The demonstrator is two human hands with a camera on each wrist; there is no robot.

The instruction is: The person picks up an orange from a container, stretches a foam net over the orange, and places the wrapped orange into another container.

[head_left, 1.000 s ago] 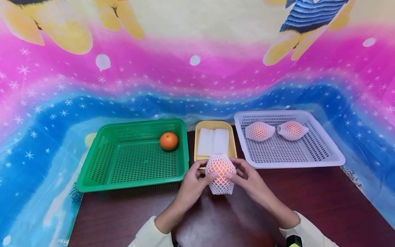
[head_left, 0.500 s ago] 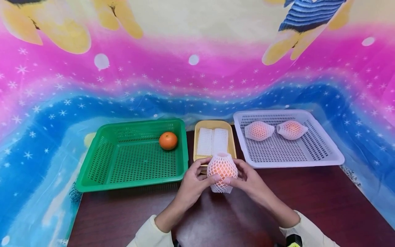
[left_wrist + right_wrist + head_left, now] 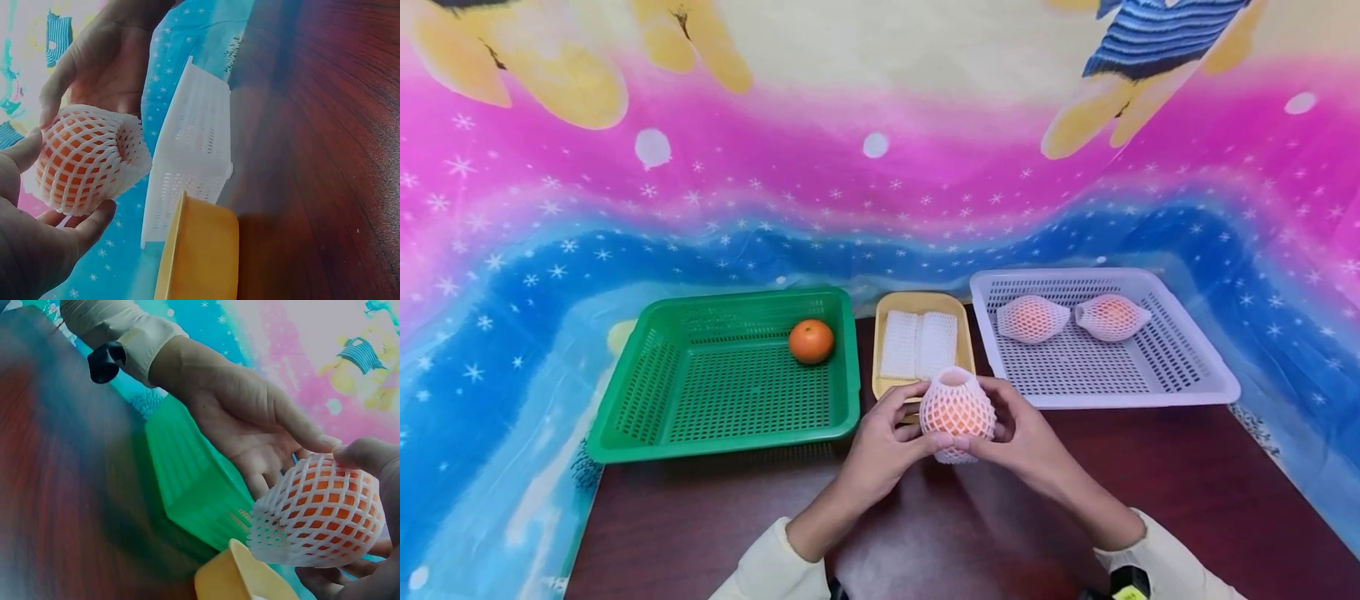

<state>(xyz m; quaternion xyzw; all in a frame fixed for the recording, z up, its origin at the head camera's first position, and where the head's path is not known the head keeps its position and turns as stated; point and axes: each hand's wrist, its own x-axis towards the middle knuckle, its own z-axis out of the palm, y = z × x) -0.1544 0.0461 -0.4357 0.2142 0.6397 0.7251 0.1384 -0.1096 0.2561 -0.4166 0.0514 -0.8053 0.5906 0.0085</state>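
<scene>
Between both hands, above the table, is an orange in a white foam net (image 3: 957, 412), its mesh spread around the fruit. My left hand (image 3: 883, 446) grips its left side, thumb at the front and fingers curled behind. The right hand (image 3: 1030, 437) holds the opposite side in the same way, and the two thumb tips meet on the near face. At the top, the net's open end tilts toward the head camera. In the left wrist view the netted orange (image 3: 81, 162) shows a gathered opening on its right; fingertips behind it are partly hidden.
A yellow tray (image 3: 880, 388) with flat white foam nets (image 3: 917, 343) lies just beyond the hands. To the left, a green basket (image 3: 722, 450) holds a bare orange (image 3: 811, 342). A pale lilac basket (image 3: 1120, 402) at right contains two netted oranges (image 3: 1033, 319).
Both hands have shifted slightly right with the netted orange. Its upper open end has tipped toward the head camera, and the thumbs have slid together on the near side.
</scene>
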